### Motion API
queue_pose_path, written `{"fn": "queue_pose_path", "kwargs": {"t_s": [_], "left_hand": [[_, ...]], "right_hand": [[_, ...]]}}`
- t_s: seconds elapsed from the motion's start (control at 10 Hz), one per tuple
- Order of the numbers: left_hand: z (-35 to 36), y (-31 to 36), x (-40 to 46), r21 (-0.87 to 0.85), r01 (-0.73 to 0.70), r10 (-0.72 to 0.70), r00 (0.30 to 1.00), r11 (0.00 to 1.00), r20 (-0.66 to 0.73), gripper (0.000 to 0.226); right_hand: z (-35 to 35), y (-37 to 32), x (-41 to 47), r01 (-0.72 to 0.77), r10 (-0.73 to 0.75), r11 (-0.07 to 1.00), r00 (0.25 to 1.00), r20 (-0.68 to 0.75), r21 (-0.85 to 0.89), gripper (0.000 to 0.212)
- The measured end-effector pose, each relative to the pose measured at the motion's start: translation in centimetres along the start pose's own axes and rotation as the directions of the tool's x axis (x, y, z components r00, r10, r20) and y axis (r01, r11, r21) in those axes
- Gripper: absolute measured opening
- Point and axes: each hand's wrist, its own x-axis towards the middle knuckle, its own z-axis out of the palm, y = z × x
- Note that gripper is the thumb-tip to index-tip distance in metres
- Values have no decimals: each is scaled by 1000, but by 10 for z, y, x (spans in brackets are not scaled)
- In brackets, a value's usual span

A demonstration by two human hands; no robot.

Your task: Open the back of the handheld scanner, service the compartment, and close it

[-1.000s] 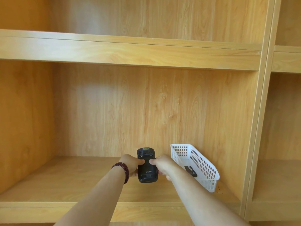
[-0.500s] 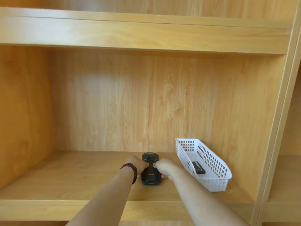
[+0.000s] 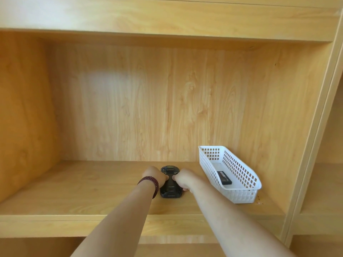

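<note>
The scanner (image 3: 170, 182) was up in the air a second ago. Now it lies on the shelf (image 3: 92, 191), back up. The left hand (image 3: 155, 176) and right hand (image 3: 182, 180) both pinch its sides. Opening the back likely comes next. The basket (image 3: 241, 193) sits near.

Wooden shelf unit (image 3: 78, 193), light grain, open front. White plastic basket (image 3: 239, 193) with perforated walls sits on the shelf board near its right end, long axis running from the back panel toward the front edge, angled slightly right. Inside the basket: one flat black rectangular block (image 3: 225, 178) with a white label, lying on the basket floor toward the front end. Small dark specks (image 3: 259, 200) on the board just right of the basket's front corner.
</note>
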Motion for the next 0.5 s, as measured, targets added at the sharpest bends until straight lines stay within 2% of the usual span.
{"fn": "queue_pose_path", "kwargs": {"t_s": [0.3,0.4,0.5], "left_hand": [[4,1,-5,93,-23,24,1000,995,-13,36],[4,-2,-6,86,-30,31,1000,996,-5,38],[-1,0,-10,-6,-75,75,997,997,-34,41]], "right_hand": [[2,6,-3,40,-40,999,997,-68,-12,38],[2,7,-4,23,-23,1000,998,-66,8,46],[-7,11,-5,-2,22,981,995,-100,193,58]]}}
